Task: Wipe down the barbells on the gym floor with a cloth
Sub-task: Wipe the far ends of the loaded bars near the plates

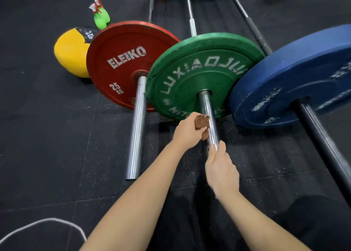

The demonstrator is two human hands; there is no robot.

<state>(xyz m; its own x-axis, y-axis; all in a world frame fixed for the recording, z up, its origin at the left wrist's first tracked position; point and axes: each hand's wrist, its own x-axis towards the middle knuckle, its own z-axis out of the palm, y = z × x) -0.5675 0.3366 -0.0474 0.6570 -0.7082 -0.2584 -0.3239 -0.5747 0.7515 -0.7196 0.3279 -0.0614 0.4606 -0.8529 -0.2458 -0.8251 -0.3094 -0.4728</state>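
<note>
The left hand gripped a crumpled brown cloth, its fingers curled round it, and pressed it against the shiny steel barbell sleeve just below the round green rubber plate. The right hand held the sleeve's near end, fingers wrapped about it, above the black rubber floor.

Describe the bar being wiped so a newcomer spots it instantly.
On the gym floor, take the middle barbell of three: its chrome sleeve pokes from the green plate. Only it is touched: the left hand holds a brown cloth against it, the right hand grips it. Its neighbours carry a red plate and a blue plate.
</note>
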